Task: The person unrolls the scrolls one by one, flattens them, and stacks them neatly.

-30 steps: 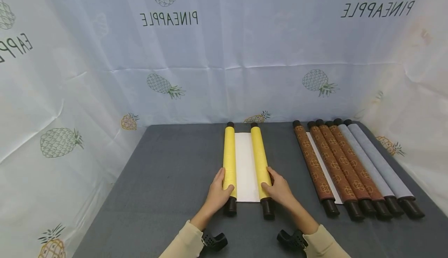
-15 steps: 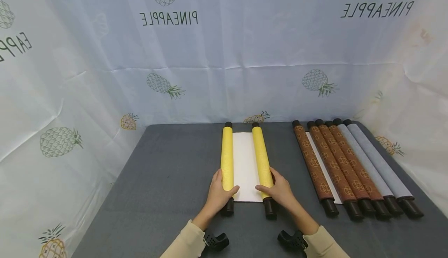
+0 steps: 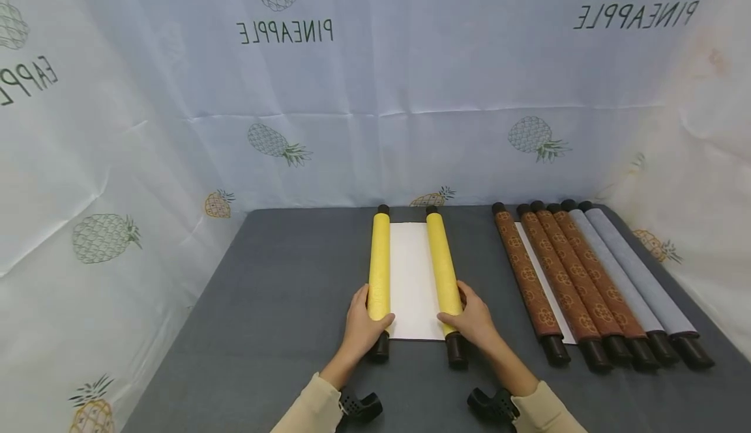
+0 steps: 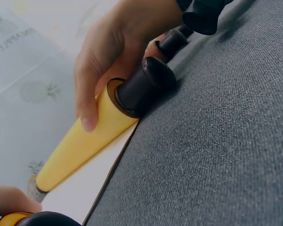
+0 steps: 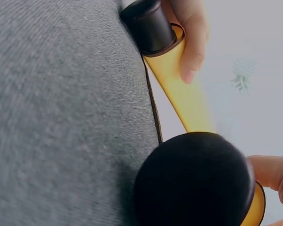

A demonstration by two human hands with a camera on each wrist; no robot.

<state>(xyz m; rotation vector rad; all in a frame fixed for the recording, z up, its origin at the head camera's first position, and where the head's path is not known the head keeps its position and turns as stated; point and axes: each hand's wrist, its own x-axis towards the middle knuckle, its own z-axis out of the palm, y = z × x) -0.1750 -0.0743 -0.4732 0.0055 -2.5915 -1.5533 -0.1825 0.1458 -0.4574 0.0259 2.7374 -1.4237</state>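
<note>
A yellow scroll lies partly unrolled on the grey table [image 3: 281, 289], with white paper [image 3: 413, 276] showing between its two rollers. My left hand [image 3: 360, 325] grips the left roller [image 3: 379, 263] near its dark end knob [image 3: 380, 348]. My right hand [image 3: 474, 323] grips the right roller [image 3: 442, 263] just above its knob [image 3: 456, 351]. In the left wrist view the right hand [image 4: 113, 52] curls over the far roller [image 4: 80, 146]. The right wrist view has the right roller's knob [image 5: 193, 183] up close and the left hand [image 5: 191, 28] on the far roller [image 5: 179, 89].
Several rolled scrolls lie side by side at the right of the table, brown patterned ones [image 3: 557, 276] and grey ones [image 3: 633, 276], one brown scroll slightly unrolled. Pineapple-printed white cloth [image 3: 375, 94] walls the table at the back and both sides.
Both hands have drawn the two yellow rollers a little further apart, so the white strip between them is wider. The other scrolls have not moved.
</note>
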